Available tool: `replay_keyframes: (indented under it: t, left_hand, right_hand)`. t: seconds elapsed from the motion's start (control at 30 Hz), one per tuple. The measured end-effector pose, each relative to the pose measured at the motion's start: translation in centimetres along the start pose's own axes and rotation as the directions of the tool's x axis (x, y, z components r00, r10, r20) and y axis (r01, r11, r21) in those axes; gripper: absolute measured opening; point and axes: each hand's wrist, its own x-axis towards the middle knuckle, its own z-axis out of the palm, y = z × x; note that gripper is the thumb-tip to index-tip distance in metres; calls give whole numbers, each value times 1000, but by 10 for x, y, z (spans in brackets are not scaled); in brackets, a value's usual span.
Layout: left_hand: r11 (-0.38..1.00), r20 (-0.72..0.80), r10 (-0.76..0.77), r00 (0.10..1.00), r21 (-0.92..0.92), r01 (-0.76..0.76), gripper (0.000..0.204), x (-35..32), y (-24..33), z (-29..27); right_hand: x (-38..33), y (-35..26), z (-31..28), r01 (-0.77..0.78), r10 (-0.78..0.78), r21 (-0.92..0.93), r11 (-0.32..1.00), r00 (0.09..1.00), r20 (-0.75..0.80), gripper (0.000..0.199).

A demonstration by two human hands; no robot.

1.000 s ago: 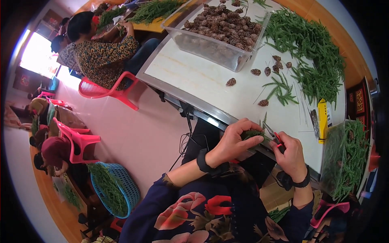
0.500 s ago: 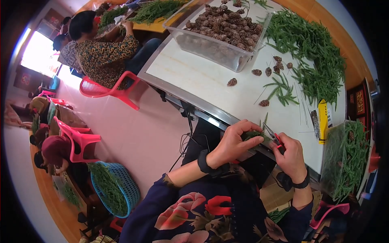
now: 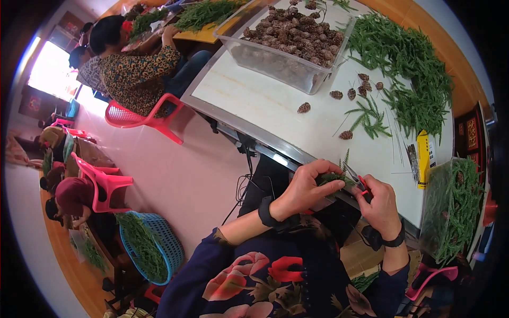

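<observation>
Over the near edge of the white table (image 3: 254,106), my left hand (image 3: 310,185) is closed on a small green sprig (image 3: 335,176), its thumb pressed along the top and a tip of greenery rising past the fingers. In my right hand (image 3: 380,206) is a pair of pliers (image 3: 361,183) with red handles, fingers wrapped round them. The metal jaws point up and left, beside the sprig; whether they touch it I cannot tell. Beyond my hands lie a loose green sprig (image 3: 369,117) and a pine cone (image 3: 345,135).
A clear bin (image 3: 307,79) of pine cones stands at the back, beside a heap of greenery (image 3: 408,63). Thin wires (image 3: 395,135) and a yellow packet (image 3: 422,159) lie right. A clear box (image 3: 450,212) holds more greenery. Co-workers sit left, near a blue basket (image 3: 172,238).
My hands and the sprig stay almost where they were. The co-worker at the far left table has shifted their arms slightly.
</observation>
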Motion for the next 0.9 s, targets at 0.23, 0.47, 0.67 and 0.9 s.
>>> replay_keyframes:
  t: [0.23,0.47,0.67,0.9]
  left_hand:
    - [1000,6,-27,1000,2,27,27,0,-1,-1]
    - [1000,18,-26,1000,-9,26,28,0,-1,-2]
    - [1000,11,-27,1000,-8,27,28,0,-3,-2]
    - [1000,8,-26,1000,-16,27,27,0,-3,0]
  right_hand:
    - [0,0,1,-3,3,2,1000,1000,5,23]
    - [0,1,2,-2,2,13,1000,1000,-3,23]
    - [1,2,4,11,-10,8,1000,1000,-13,23]
    - [0,2,4,13,-13,9,1000,1000,-21,22]
